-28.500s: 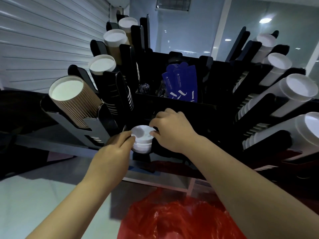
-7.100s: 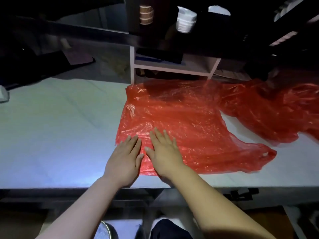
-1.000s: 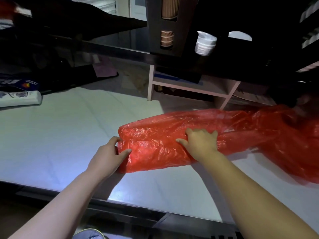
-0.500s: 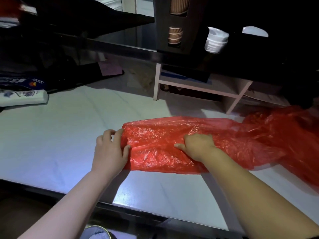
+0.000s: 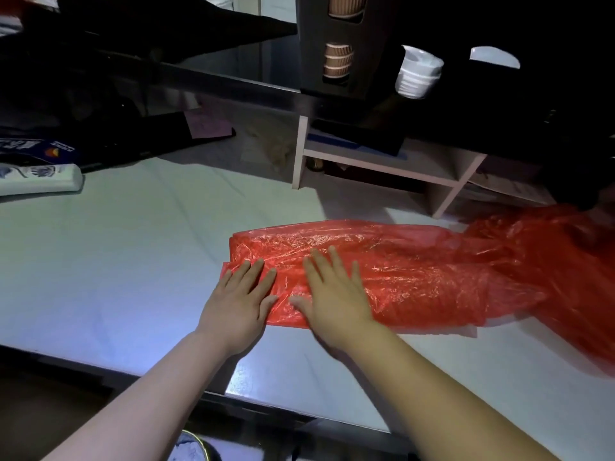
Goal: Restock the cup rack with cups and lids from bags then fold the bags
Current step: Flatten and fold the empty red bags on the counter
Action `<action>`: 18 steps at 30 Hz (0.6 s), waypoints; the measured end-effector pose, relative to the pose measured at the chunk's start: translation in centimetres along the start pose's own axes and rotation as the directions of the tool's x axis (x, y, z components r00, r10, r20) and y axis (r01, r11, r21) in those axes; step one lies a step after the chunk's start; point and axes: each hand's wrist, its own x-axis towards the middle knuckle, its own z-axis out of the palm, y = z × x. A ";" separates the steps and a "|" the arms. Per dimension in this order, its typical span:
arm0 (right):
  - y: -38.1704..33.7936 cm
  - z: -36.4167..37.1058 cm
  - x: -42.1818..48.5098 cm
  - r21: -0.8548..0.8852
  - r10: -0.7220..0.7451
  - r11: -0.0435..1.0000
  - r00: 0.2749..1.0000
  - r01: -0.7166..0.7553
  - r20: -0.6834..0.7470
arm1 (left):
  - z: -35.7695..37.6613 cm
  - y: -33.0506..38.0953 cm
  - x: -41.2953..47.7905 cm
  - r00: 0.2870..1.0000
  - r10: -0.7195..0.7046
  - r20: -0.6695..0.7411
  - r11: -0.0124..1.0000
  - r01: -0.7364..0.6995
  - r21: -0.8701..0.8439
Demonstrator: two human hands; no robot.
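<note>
A red plastic bag (image 5: 416,274) lies folded into a long band on the white counter (image 5: 116,261). My left hand (image 5: 238,301) presses flat on its left end, fingers straight. Beside it, my right hand (image 5: 332,291) lies flat on the bag with fingers spread. A second, crumpled red bag (image 5: 572,261) lies at the right, touching the folded one. Above, the black cup rack (image 5: 366,44) holds brown ribbed cups (image 5: 337,59) and a stack of white lids (image 5: 417,73).
A pale wooden shelf unit (image 5: 382,161) stands under the rack behind the bags. At the far left lie a white patterned pack (image 5: 36,178) and a dark blue printed package (image 5: 40,149). The counter's front edge (image 5: 266,399) runs below my wrists.
Both hands gripped the bag's folded edge half a second ago; now they lie flat on top of it, pressing the fold down. The bag lies flatter.
</note>
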 end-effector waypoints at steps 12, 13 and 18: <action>10.2 3.8 -4.1 0.083 0.105 0.991 0.994 -0.108 0.036 | 0.2 -0.5 0.1 1.000 -0.014 0.015 1.000 0.014 -0.002; 11.4 3.9 -4.5 0.077 0.140 0.987 0.990 -0.142 0.034 | 0.3 -0.5 0.1 1.000 -0.013 0.016 1.000 0.013 0.006; 14.8 3.8 -6.2 0.078 0.284 0.955 0.958 -0.287 0.050 | 0.3 -0.5 0.1 1.000 -0.010 0.025 1.000 0.009 0.021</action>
